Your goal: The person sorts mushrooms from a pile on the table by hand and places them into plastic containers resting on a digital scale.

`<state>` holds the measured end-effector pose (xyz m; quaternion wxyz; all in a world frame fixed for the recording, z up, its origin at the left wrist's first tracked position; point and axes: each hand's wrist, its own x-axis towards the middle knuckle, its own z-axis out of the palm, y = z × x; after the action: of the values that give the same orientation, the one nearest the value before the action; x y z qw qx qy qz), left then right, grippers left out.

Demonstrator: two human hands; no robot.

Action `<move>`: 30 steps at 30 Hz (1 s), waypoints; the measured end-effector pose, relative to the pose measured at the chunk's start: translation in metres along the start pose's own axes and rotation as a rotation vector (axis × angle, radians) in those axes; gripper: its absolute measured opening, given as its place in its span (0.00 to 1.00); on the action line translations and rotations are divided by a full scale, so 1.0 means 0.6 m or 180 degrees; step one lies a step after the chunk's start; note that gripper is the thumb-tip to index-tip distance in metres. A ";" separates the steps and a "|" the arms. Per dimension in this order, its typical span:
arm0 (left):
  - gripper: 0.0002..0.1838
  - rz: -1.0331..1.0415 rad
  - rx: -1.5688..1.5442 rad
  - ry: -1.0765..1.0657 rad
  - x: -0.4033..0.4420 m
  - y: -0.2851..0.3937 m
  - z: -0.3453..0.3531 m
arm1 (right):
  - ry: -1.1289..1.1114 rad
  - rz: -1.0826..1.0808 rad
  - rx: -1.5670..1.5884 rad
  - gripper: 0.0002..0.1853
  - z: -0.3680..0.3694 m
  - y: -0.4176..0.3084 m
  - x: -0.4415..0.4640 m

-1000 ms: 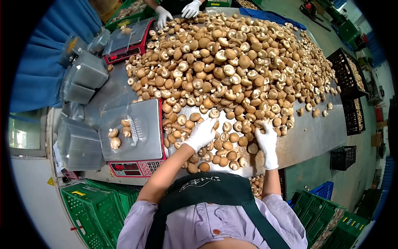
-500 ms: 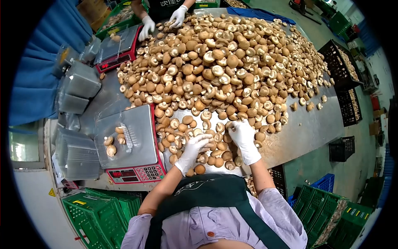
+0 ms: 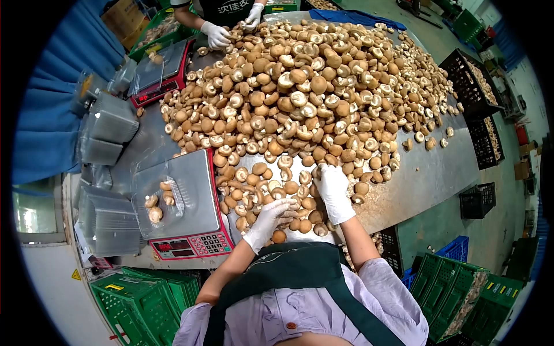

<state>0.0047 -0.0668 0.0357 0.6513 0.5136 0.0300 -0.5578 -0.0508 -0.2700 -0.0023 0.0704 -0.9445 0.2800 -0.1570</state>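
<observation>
Brown-capped shiitake mushrooms (image 3: 291,187) lie loose on the metal table in front of me. My left hand (image 3: 270,222), in a white glove, rests low over them with its fingers stretched out to the right; I see no mushroom gripped in it. My gloved right hand (image 3: 334,193) is at the near edge of the large mushroom heap (image 3: 311,92), fingers bent down and closed around a mushroom, mostly hidden by the glove. To the left, a clear plastic tray (image 3: 174,195) holding a few mushrooms sits on a red-framed scale (image 3: 199,242).
Stacks of clear trays (image 3: 107,222) stand at the left edge. Across the table, a co-worker's gloved hand (image 3: 216,36) is by the heap, near a second scale (image 3: 158,72). Black crates (image 3: 479,199) stand right; green crates (image 3: 133,300) stand below.
My right hand stays at the heap's edge with its fingers bent lower. My left hand has shifted slightly down. The co-worker's hands have moved along the heap's far edge.
</observation>
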 end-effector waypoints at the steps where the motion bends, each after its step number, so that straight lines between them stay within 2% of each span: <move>1: 0.15 -0.0007 -0.0024 -0.0016 -0.001 -0.001 -0.001 | -0.0005 0.0001 0.0003 0.12 0.007 0.003 -0.002; 3: 0.15 -0.0013 -0.0046 -0.0036 -0.002 -0.004 -0.001 | -0.0269 0.0114 0.0091 0.09 0.004 0.002 0.003; 5: 0.17 -0.0031 -0.0115 -0.0135 0.000 -0.002 -0.003 | -0.0213 0.0085 0.0161 0.09 -0.023 -0.009 0.007; 7: 0.19 -0.0003 -0.0227 -0.0229 0.002 -0.008 -0.008 | -0.0724 0.0566 0.1160 0.08 -0.077 -0.031 0.010; 8: 0.20 0.0025 -0.0337 -0.0322 0.003 -0.010 -0.010 | -0.0784 0.0496 0.1578 0.08 -0.112 -0.047 0.011; 9: 0.20 0.0017 -0.0354 -0.0316 0.004 -0.013 -0.010 | -0.0935 0.0370 0.1877 0.15 -0.141 -0.063 0.009; 10: 0.23 -0.0104 -0.1180 -0.0750 0.004 -0.014 -0.010 | -0.1013 0.0266 0.2321 0.14 -0.142 -0.074 -0.006; 11: 0.26 -0.0222 -0.2000 -0.1185 0.004 -0.013 -0.010 | -0.1177 -0.0054 0.2230 0.14 -0.157 -0.090 -0.021; 12: 0.31 -0.0177 -0.2354 -0.1311 0.003 -0.018 -0.012 | -0.0900 -0.0588 0.2198 0.14 -0.154 -0.099 -0.036; 13: 0.33 -0.0293 -0.2290 -0.0649 0.004 -0.022 -0.010 | -0.0611 -0.1123 0.2152 0.13 -0.149 -0.103 -0.043; 14: 0.33 -0.0437 -0.2490 -0.0609 0.002 -0.023 -0.012 | -0.0599 -0.1117 0.2154 0.13 -0.142 -0.098 -0.042; 15: 0.32 -0.0577 -0.2699 -0.0564 -0.005 -0.016 -0.006 | -0.0377 -0.0916 0.2235 0.13 -0.135 -0.090 -0.038; 16: 0.31 -0.0491 -0.2667 -0.0875 0.000 -0.023 -0.018 | -0.0167 -0.0716 0.2316 0.12 -0.133 -0.081 -0.032; 17: 0.28 -0.0513 -0.2632 -0.0751 0.002 -0.032 -0.027 | -0.0196 -0.0235 0.2163 0.10 -0.143 -0.063 -0.015; 18: 0.26 -0.0535 -0.2594 -0.0627 0.000 -0.033 -0.029 | 0.0115 0.0286 0.1878 0.09 -0.125 -0.039 -0.003; 19: 0.25 -0.0558 -0.2555 -0.0504 -0.001 -0.034 -0.031 | 0.0497 0.0207 0.1315 0.11 -0.110 -0.005 0.017; 20: 0.23 -0.0631 -0.2257 -0.0387 -0.004 -0.030 -0.028 | 0.0609 0.0425 0.0752 0.15 -0.095 0.028 0.032; 21: 0.22 -0.0701 -0.1953 -0.0278 -0.006 -0.026 -0.025 | 0.0681 0.0324 0.0216 0.18 -0.081 0.060 0.042; 24: 0.21 -0.0737 -0.1747 -0.0475 -0.009 -0.023 -0.012 | 0.0454 0.0245 0.0042 0.19 -0.032 0.119 0.049; 27: 0.18 -0.0703 -0.1622 -0.0649 -0.002 -0.030 -0.018 | 0.0309 0.0346 0.0249 0.19 -0.052 0.117 0.044; 29: 0.23 -0.0697 -0.1456 -0.0792 -0.009 -0.020 -0.009 | 0.0107 0.0669 0.1419 0.19 -0.102 0.096 0.037; 30: 0.23 -0.0701 -0.1469 -0.0782 -0.010 -0.017 -0.006 | -0.0340 0.0735 0.2188 0.18 -0.144 0.068 0.034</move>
<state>-0.0036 -0.0585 0.0312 0.6852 0.2739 0.1327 -0.6617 -0.0840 -0.3192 0.0750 0.4154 -0.8347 0.3116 -0.1833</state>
